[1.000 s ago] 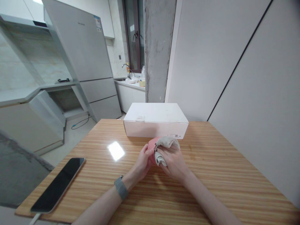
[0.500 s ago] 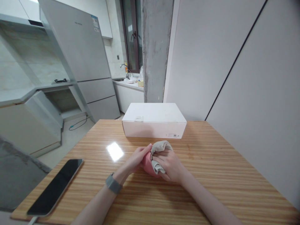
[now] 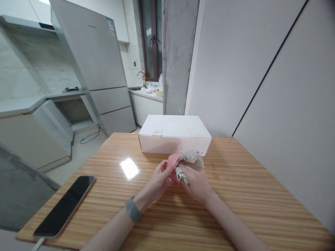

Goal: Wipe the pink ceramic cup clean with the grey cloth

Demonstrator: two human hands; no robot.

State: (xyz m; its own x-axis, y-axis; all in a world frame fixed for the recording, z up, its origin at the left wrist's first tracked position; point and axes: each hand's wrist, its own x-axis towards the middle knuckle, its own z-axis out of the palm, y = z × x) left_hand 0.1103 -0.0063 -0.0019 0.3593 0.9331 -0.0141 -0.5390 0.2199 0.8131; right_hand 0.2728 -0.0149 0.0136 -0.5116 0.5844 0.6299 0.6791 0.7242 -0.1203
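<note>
My left hand (image 3: 162,176) is closed on the left side of a small pink bowl (image 3: 173,161), tilted with its opening to the right. A light grey cloth (image 3: 192,157) is bunched at the opening, its folds hanging over the rim. My right hand (image 3: 195,179) grips the cloth and presses it into the bowl; its fingertips are partly hidden by the folds. Both hands are just above the wooden table (image 3: 222,209), in front of a white box (image 3: 175,143). The bowl's inside is mostly covered by the cloth and fingers.
A phone (image 3: 65,205) with a white cable lies at the table's left edge. A grey pillar (image 3: 179,55) and a white wall (image 3: 261,52) stand behind. Farther back are a fridge (image 3: 91,52) and a sink counter (image 3: 146,101).
Both hands have moved up and slightly right with the bowl and cloth, nearer the white box. The bowl has turned in my grip. The view has shifted slightly.
</note>
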